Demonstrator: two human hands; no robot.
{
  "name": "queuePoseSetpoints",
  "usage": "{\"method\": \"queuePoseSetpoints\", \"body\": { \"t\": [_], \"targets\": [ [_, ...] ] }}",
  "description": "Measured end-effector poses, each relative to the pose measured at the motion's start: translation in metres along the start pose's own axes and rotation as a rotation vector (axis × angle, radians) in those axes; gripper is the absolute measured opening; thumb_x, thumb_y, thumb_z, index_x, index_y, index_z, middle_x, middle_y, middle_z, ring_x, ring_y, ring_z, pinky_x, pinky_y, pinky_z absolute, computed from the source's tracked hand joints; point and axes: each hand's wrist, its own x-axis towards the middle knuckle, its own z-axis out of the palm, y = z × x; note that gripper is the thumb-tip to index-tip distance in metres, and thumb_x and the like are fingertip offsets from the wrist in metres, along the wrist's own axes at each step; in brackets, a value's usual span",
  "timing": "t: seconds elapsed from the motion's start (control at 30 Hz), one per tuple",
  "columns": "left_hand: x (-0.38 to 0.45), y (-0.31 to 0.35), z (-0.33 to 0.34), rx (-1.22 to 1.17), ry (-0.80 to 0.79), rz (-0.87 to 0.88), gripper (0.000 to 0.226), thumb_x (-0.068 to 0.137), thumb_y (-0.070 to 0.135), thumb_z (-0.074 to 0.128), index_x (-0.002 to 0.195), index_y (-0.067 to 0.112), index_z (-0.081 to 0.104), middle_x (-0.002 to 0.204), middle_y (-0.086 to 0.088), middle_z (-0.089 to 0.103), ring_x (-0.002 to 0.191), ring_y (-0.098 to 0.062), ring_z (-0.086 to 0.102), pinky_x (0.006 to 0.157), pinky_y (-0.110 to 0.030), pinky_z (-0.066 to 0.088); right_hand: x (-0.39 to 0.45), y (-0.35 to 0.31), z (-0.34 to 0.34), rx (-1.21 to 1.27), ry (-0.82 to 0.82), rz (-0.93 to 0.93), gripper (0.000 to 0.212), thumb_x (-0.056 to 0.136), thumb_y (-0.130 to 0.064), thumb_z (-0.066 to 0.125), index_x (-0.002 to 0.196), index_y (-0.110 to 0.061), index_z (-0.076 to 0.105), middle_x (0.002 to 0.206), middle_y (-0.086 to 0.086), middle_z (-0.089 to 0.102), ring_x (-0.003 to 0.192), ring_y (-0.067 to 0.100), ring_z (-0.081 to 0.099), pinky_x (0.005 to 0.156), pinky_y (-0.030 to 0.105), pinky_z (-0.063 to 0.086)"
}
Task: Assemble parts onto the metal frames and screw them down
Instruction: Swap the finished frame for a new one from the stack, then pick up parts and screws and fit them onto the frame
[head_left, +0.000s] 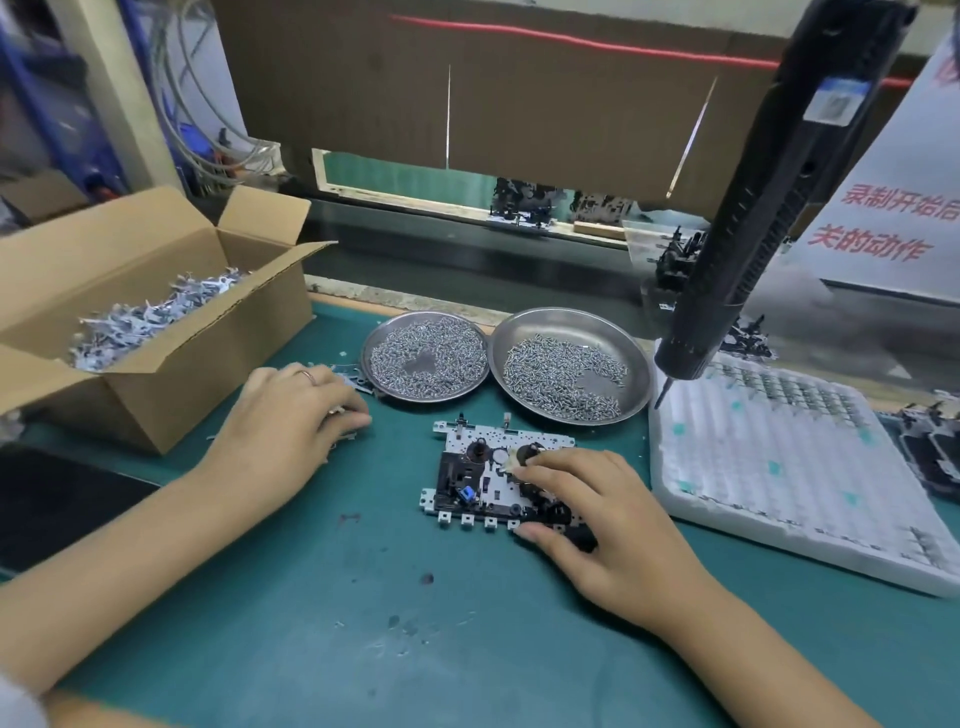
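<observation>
Left hand (291, 421) rests palm-down on the green worktop (322, 597), between the cardboard box (171, 364) of small grey parts and the left screw dish (425, 357). Its fingers (345, 410) are curled close over a few small metal parts (358, 379); whether any is gripped cannot be told.

Right hand (597, 514) lies on the metal frame (498, 478), at worktop centre below the right screw dish (569, 364). Fingers moderately spread, thumb at the frame's near edge, fingertips pressing a small pale piece near a black hub. The frame's right portion is hidden beneath the hand.

Electric screwdriver (748, 208) hangs above the white foam tray (779, 467), top cut off.
</observation>
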Motion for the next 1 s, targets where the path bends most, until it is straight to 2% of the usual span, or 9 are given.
{"method": "queuePoseSetpoints", "body": {
  "t": [0.13,0.2,0.3,0.4,0.47,0.53,0.67,0.9,1.0],
  "targets": [
    [0.012,-0.001,-0.011,-0.069,0.148,-0.028,0.013,0.088,0.022,0.063,0.09,0.012,0.07,0.085,-0.002,0.067,0.08,-0.027,0.059,0.077,-0.042,0.045,0.0,0.001,0.0,0.01,0.026,-0.009,0.039,0.09,-0.041,0.054,0.118,-0.015,0.064,0.114,-0.001,0.062,0.106,0.012,0.052,0.093,0.029,0.038],
    [0.015,0.002,-0.016,-0.228,0.182,-0.097,0.011,0.089,0.024,0.062,0.089,0.016,0.069,0.081,0.004,0.067,0.076,-0.014,0.059,0.072,-0.031,0.046,0.001,0.0,0.001,0.008,0.073,-0.016,0.036,0.093,-0.037,0.052,0.116,-0.013,0.065,0.112,-0.001,0.063,0.105,0.012,0.053,0.092,0.029,0.039],
    [0.015,0.024,-0.019,-0.61,0.144,-0.129,0.005,0.085,0.026,0.067,0.08,0.027,0.069,0.071,0.01,0.068,0.067,0.004,0.057,0.063,-0.007,0.04,0.001,-0.003,0.0,0.127,0.204,0.025,0.03,0.094,-0.027,0.051,0.111,-0.009,0.066,0.107,-0.001,0.065,0.101,0.012,0.057,0.09,0.027,0.044],
    [0.011,0.061,-0.013,-0.861,0.054,-0.044,0.007,0.074,0.035,0.068,0.08,0.034,0.071,0.074,0.01,0.071,0.066,0.0,0.061,0.066,-0.013,0.048,0.008,-0.014,-0.002,0.469,0.303,0.207,0.021,0.09,-0.025,0.062,0.11,-0.018,0.064,0.096,-0.009,0.066,0.089,0.007,0.063,0.084,0.025,0.05],
    [0.008,0.084,-0.004,-0.936,0.057,0.006,0.012,0.072,0.034,0.07,0.084,0.035,0.071,0.075,0.013,0.071,0.067,-0.002,0.064,0.068,-0.019,0.052,0.016,-0.025,-0.004,0.863,0.307,0.386,0.029,0.08,-0.024,0.071,0.109,-0.02,0.065,0.09,-0.001,0.068,0.079,0.013,0.065,0.08,0.035,0.056],
    [0.006,0.099,0.005,-0.937,0.086,0.048,0.021,0.072,0.033,0.071,0.093,0.034,0.069,0.075,0.015,0.071,0.068,-0.002,0.065,0.068,-0.022,0.052,0.021,-0.03,-0.004,1.055,0.318,0.473,0.038,0.072,-0.016,0.078,0.108,-0.018,0.064,0.089,0.007,0.069,0.074,0.015,0.064,0.078,0.036,0.057],
    [0.003,0.109,0.018,-1.035,0.09,0.034,0.032,0.07,0.032,0.074,0.101,0.031,0.067,0.07,0.01,0.072,0.065,-0.005,0.066,0.066,-0.016,0.05,0.025,-0.032,-0.007,1.015,0.344,0.504,0.042,0.07,0.007,0.077,0.105,-0.013,0.064,0.079,0.005,0.071,0.07,0.013,0.064,0.071,0.021,0.053],
    [-0.002,0.107,0.025,-1.127,0.059,-0.065,0.039,0.063,0.04,0.077,0.101,0.039,0.067,0.069,0.01,0.073,0.068,-0.005,0.069,0.07,-0.014,0.051,0.026,-0.032,-0.004,0.987,0.265,0.505,0.036,0.073,0.01,0.073,0.093,-0.019,0.069,0.078,-0.004,0.071,0.071,0.008,0.065,0.07,0.017,0.052],
    [0.001,0.101,0.022,-1.16,-0.039,-0.086,0.04,0.065,0.044,0.079,0.103,0.037,0.067,0.074,0.008,0.074,0.075,-0.008,0.07,0.078,-0.022,0.054,0.025,-0.029,-0.004,0.994,0.308,0.5,0.03,0.076,0.008,0.071,0.088,-0.02,0.072,0.076,-0.003,0.07,0.072,0.014,0.068,0.069,0.021,0.053]
  ]
}}
